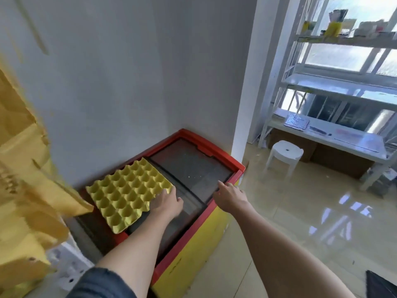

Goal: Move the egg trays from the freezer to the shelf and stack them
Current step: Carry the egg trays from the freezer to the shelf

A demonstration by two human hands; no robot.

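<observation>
A yellow egg tray (pixel 126 195) lies on the glass lid of a red-and-yellow chest freezer (pixel 214 224) in the corner. My left hand (pixel 166 204) grips the tray's right edge, fingers curled over it. Over the freezer's right front rim my right hand (pixel 229 195) hovers with its fingers straight, holding nothing. At the left edge of the view a blurred stack of yellow egg trays (pixel 23 190) stands close to the camera. A white shelf rack (pixel 343 87) stands by the window at the right.
A white plastic stool (pixel 285 155) stands on the glossy tiled floor (pixel 300 233) between the freezer and the rack. Papers and small items lie on the rack's lower board (pixel 335 134). A grey wall rises behind the freezer.
</observation>
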